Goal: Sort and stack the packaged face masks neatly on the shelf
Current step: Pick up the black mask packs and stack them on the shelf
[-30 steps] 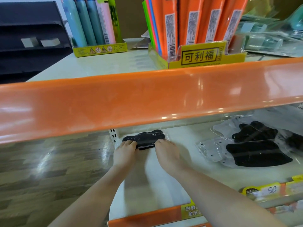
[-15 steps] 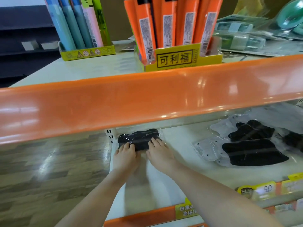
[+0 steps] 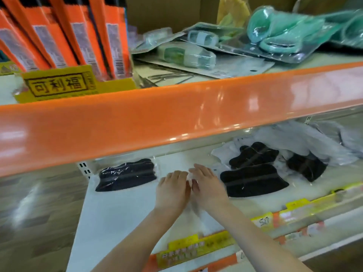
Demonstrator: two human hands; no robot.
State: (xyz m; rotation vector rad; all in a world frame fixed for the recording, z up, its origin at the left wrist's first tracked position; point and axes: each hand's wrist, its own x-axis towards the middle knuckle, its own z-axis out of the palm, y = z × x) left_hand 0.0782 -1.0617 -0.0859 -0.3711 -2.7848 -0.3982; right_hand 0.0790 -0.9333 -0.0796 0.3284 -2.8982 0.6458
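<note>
Both hands, left hand (image 3: 172, 190) and right hand (image 3: 209, 186), are hovering flat and empty; the three-o'clock mask packet (image 3: 253, 180) is looking light, slippery, best pinched at its edge.

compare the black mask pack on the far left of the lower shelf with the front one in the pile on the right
The left pack lies alone, apart from both hands; the front right pack overlaps a messy pile beside the right hand. Left pack tilts up rightward; right pack lies more level. Both are black masks in clear wrap.
</note>
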